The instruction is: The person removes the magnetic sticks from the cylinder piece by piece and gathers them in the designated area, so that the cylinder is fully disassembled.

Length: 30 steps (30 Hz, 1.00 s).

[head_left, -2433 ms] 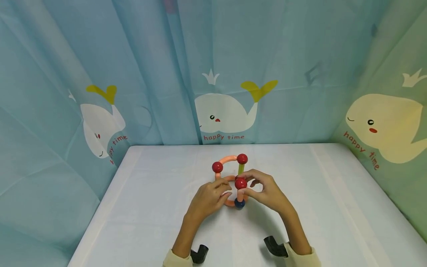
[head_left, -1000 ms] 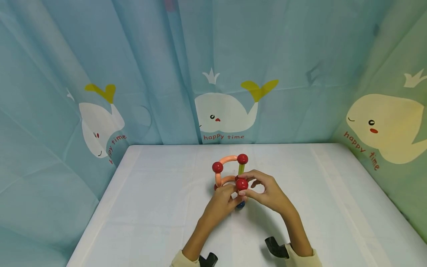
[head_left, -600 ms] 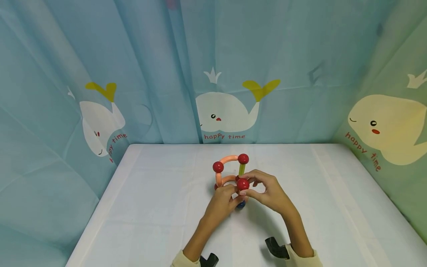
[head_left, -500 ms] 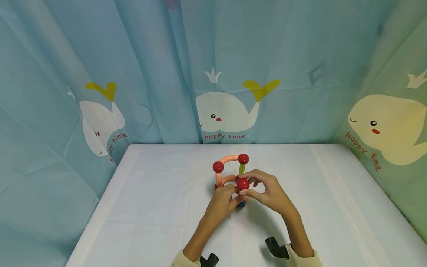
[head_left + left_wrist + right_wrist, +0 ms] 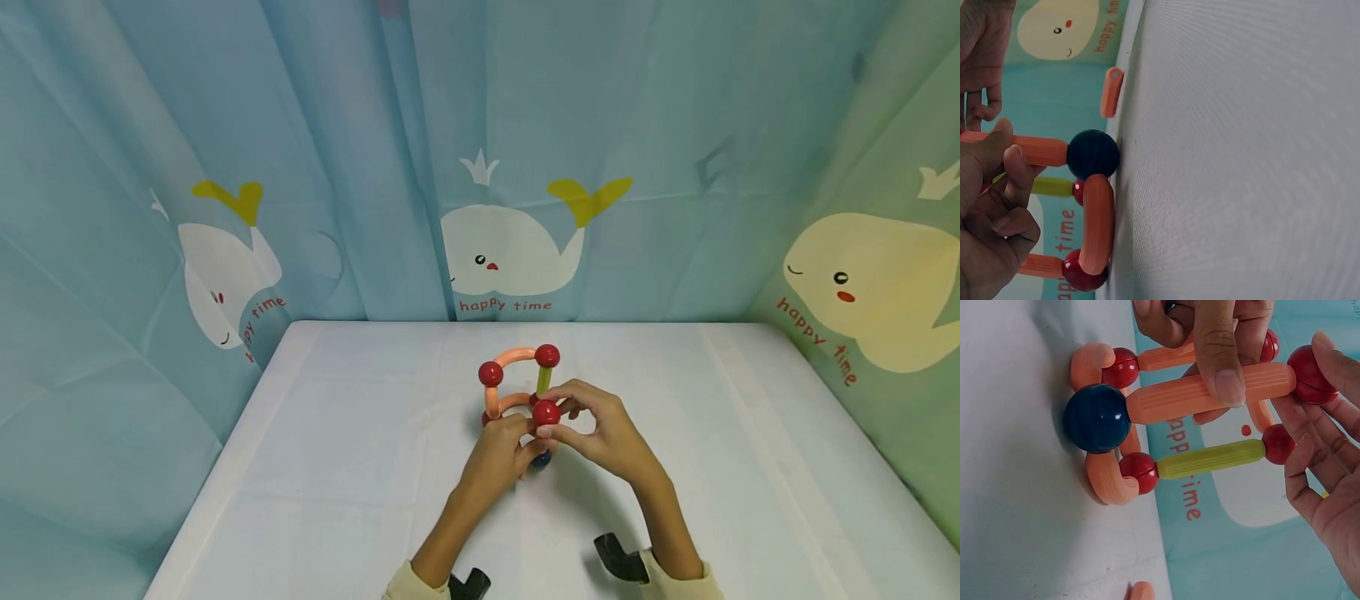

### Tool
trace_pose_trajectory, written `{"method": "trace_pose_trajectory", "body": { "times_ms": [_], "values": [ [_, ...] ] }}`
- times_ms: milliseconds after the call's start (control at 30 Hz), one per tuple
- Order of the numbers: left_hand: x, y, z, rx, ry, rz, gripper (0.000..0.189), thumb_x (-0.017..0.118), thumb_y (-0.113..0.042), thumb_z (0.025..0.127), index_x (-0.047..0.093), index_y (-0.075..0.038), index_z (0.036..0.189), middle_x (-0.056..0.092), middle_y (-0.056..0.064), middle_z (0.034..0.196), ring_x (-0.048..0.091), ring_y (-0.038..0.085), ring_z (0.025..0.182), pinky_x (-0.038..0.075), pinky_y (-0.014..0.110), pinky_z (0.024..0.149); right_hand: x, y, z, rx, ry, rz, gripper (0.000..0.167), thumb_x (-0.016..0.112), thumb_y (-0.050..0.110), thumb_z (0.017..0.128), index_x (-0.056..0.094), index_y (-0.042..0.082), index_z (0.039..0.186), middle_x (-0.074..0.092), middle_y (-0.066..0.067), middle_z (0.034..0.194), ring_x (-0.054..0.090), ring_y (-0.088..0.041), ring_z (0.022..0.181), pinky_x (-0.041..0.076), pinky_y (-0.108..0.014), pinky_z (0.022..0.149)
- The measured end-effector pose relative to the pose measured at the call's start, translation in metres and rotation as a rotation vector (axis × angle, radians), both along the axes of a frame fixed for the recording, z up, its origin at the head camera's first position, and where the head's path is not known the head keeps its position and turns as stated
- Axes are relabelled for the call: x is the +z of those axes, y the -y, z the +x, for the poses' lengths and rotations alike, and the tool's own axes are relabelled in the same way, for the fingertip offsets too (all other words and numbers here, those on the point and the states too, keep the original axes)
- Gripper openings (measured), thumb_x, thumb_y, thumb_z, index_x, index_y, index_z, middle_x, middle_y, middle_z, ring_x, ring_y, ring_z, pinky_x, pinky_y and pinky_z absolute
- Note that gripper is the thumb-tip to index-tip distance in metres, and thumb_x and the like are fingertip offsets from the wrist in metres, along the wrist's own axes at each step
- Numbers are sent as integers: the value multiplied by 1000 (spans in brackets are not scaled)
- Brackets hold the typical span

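Observation:
A frame of balls and rods stands on the white table. Its base shows a dark blue ball (image 5: 1097, 418), red balls and curved orange pieces (image 5: 1109, 478). From the blue ball rises a straight orange rod (image 5: 1160, 400), pinched between the thumb and fingers of my left hand (image 5: 491, 462). My right hand (image 5: 603, 429) holds the red ball (image 5: 547, 412) at this rod's upper end with thumb and fingertips. Behind it stands a yellow-green rod (image 5: 1210, 459) between two red balls. Across the far top, a curved orange piece (image 5: 516, 356) links two red balls. My left hand hides part of the base in the head view.
A loose orange piece (image 5: 1112, 92) lies on the table (image 5: 337, 467), apart from the frame. Black curved mounts (image 5: 621, 558) jut from both sleeves near the front. A blue curtain (image 5: 360, 167) printed with whales hangs behind the table.
My left hand has shifted right from the frame's left side and now grips the front orange rod. My right hand has stayed on the red ball.

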<state>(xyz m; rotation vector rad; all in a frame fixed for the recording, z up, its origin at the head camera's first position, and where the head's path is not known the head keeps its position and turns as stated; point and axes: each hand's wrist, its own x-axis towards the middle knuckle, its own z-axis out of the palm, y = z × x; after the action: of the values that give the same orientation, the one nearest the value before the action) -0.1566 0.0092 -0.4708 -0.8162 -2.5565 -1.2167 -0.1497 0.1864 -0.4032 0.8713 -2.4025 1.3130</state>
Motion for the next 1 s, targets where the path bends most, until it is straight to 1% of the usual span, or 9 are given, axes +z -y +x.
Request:
{"method": "trace_pose_trajectory", "body": {
  "times_ms": [100, 200, 367, 567, 667, 767, 867, 933, 1000],
  "values": [
    [0, 0, 0, 3, -1, -8, 23, 67, -32, 89, 72, -14, 102, 60, -5, 72, 41, -11, 42, 39, 9, 46, -10, -4, -6, 1, -5, 2, 40, 83, 3, 73, 68, 7, 110, 70, -3, 97, 65, -14, 80, 52, -26, 69],
    [1, 0, 0, 6, -1, -13, 22, 68, -32, 88, 73, -15, 100, 60, -5, 73, 40, -11, 42, 38, 8, 47, -14, -6, -8, 1, 4, 1, 40, 83, 7, 75, 67, 11, 111, 70, -1, 99, 65, -12, 82, 53, -25, 70],
    [1, 0, 1, 2, -3, -19, 18, 68, -28, 89, 73, -14, 98, 62, -4, 76, 40, -12, 42, 39, 8, 48, -10, -5, -6, -26, 15, -21, 39, 81, 3, 77, 65, 11, 111, 70, -2, 99, 65, -9, 76, 55, -24, 70],
    [1, 1, 1, -2, -13, -11, 17, 69, -26, 89, 72, -12, 100, 63, -4, 79, 41, -12, 43, 39, 8, 47, 1, -1, 0, -50, 39, -39, 37, 78, -5, 76, 64, 2, 110, 69, -9, 98, 66, -12, 72, 56, -27, 70],
    [1, 1, 1, -1, -22, -19, 17, 69, -27, 89, 71, -12, 98, 63, -3, 79, 41, -12, 43, 39, 7, 48, 0, -2, 0, -74, 36, -42, 36, 78, -3, 78, 65, 4, 110, 69, -7, 98, 65, -10, 73, 55, -26, 70],
    [1, 0, 1, 7, -35, -36, 17, 69, -28, 89, 71, -12, 95, 62, -3, 78, 41, -11, 45, 38, 6, 50, -7, -9, -5, -104, 27, -76, 35, 77, 0, 80, 65, 8, 112, 69, -5, 97, 65, -8, 75, 53, -22, 68],
    [1, 0, 1, 3, -16, -24, 17, 68, -28, 90, 70, -12, 94, 63, -3, 79, 41, -11, 45, 39, 7, 50, -15, -18, -12, -135, 63, -153, 35, 75, 1, 83, 64, 6, 116, 69, -10, 101, 66, -7, 82, 53, -20, 69],
    [1, 0, 1, -2, 0, -18, 18, 67, -30, 90, 70, -13, 97, 64, -3, 82, 41, -11, 44, 39, 7, 51, -20, -24, -17, -163, 122, -201, 35, 73, 3, 86, 62, 3, 119, 67, -14, 107, 66, -6, 87, 53, -18, 73],
    [1, 0, 1, -10, 14, -13, 19, 66, -30, 91, 70, -13, 97, 64, -2, 84, 41, -12, 43, 40, 8, 50, -26, -30, -24, -204, 198, -223, 38, 72, 8, 88, 60, 1, 123, 65, -17, 113, 65, -5, 92, 53, -17, 76]
  ]
}}
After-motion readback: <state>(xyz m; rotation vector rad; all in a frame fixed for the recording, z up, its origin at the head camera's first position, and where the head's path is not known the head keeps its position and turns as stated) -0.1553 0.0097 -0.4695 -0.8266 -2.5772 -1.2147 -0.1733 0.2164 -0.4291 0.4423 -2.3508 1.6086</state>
